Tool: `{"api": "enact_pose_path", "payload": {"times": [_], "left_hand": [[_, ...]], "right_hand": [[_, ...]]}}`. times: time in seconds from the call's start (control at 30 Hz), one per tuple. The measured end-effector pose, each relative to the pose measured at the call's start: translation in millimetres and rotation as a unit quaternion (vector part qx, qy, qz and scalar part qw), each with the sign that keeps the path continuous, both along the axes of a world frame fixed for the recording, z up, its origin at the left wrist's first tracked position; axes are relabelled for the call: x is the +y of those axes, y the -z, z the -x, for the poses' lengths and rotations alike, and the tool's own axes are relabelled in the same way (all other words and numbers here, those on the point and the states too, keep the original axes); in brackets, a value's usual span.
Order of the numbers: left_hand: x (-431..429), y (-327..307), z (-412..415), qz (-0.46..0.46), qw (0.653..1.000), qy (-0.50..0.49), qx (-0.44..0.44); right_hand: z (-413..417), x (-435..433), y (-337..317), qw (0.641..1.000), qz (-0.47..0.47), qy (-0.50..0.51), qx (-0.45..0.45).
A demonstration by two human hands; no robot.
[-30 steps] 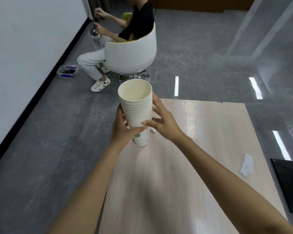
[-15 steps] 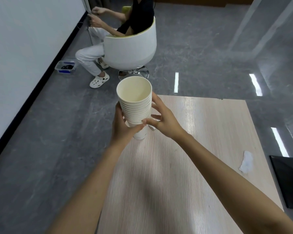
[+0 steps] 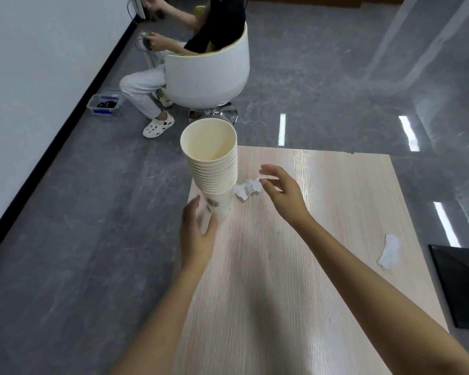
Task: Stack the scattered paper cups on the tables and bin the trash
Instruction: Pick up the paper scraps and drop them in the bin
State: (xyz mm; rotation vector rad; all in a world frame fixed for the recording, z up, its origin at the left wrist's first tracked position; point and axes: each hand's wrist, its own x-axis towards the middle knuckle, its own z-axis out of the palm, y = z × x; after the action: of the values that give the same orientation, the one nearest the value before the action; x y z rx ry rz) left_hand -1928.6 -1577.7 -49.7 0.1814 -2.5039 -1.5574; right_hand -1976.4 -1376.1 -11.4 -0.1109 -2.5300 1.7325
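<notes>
Stack of paper cups (image 3: 211, 169) is standing upright near the table's (image 3: 322, 266) far left corner; we are holding our left hand (image 3: 197, 236) just beside its base and our right hand (image 3: 284, 193) beside a crumpled paper wad (image 3: 245, 189), both loosely spread and gripping nothing.

Glossy grey room with a white wall and a tub chair

Far beyond the left grip (image 3: 198, 234), a person (image 3: 144, 87) sits in a white tub chair (image 3: 209, 69) on a chrome base (image 3: 214, 113). Left of it, a white wall (image 3: 38, 77) with a black baseboard (image 3: 65, 123) meets the grey marble-look floor (image 3: 92, 239), which mirrors strip lights (image 3: 282, 128). A clear plastic box (image 3: 103, 105) lies by the baseboard.
</notes>
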Motion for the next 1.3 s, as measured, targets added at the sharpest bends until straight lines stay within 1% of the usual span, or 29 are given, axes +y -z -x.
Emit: {"api": "enact_pose_path", "payload": {"times": [0.03, 0.07, 0.13, 0.17, 0.23, 0.3, 0.4, 0.6, 0.7, 0.77, 1.0, 1.13, 1.3], "left_hand": [[4.5, 9.2, -13.7, 0.026, 0.999, 0.018, 0.024], [8.3, 18.9, -25.4, 0.043, 0.998, 0.041, 0.030], [13.0, 40.4, -40.0, 0.065, 0.994, 0.091, -0.006], [14.2, 51.1, -44.3, 0.092, 0.988, 0.121, -0.028], [16.0, 69.9, -50.6, 0.182, 0.963, 0.188, -0.057], [15.7, 80.7, -52.0, 0.246, 0.937, 0.236, -0.075], [14.0, 89.2, -46.6, 0.301, 0.911, 0.271, -0.081], [8.6, 97.3, -40.1, 0.392, 0.869, 0.296, -0.059], [9.2, 99.8, -41.9, 0.399, 0.868, 0.292, -0.048], [10.0, 99.8, -43.2, 0.398, 0.870, 0.285, -0.049], [11.9, 99.2, -45.2, 0.397, 0.871, 0.281, -0.064], [12.3, 98.8, -44.9, 0.392, 0.873, 0.281, -0.067], [12.0, 99.4, -45.1, 0.402, 0.870, 0.279, -0.064]], "right_hand": [[-1.3, 1.6, 7.1, 1.000, -0.010, 0.007, -0.010], [-2.2, 2.3, 13.2, 0.999, -0.022, 0.011, -0.023], [-1.7, 2.4, 25.8, 0.998, -0.045, 0.012, -0.050], [-0.7, 1.5, 32.2, 0.997, -0.052, 0.013, -0.062], [2.2, -0.8, 44.2, 0.994, -0.075, 0.010, -0.074], [6.6, -3.0, 53.1, 0.991, -0.112, -0.005, -0.077], [14.8, -3.4, 62.0, 0.985, -0.158, -0.024, -0.064], [38.1, -4.5, 83.0, 0.966, -0.244, -0.078, -0.026], [47.3, -6.1, 95.0, 0.951, -0.291, -0.098, -0.023], [51.2, -8.4, 102.2, 0.946, -0.306, -0.102, -0.024], [54.3, -17.7, 120.7, 0.953, -0.291, -0.076, -0.034], [54.7, -19.9, 124.9, 0.971, -0.235, -0.039, -0.013], [58.9, -18.0, 118.2, 0.977, -0.215, -0.004, 0.003]]}}
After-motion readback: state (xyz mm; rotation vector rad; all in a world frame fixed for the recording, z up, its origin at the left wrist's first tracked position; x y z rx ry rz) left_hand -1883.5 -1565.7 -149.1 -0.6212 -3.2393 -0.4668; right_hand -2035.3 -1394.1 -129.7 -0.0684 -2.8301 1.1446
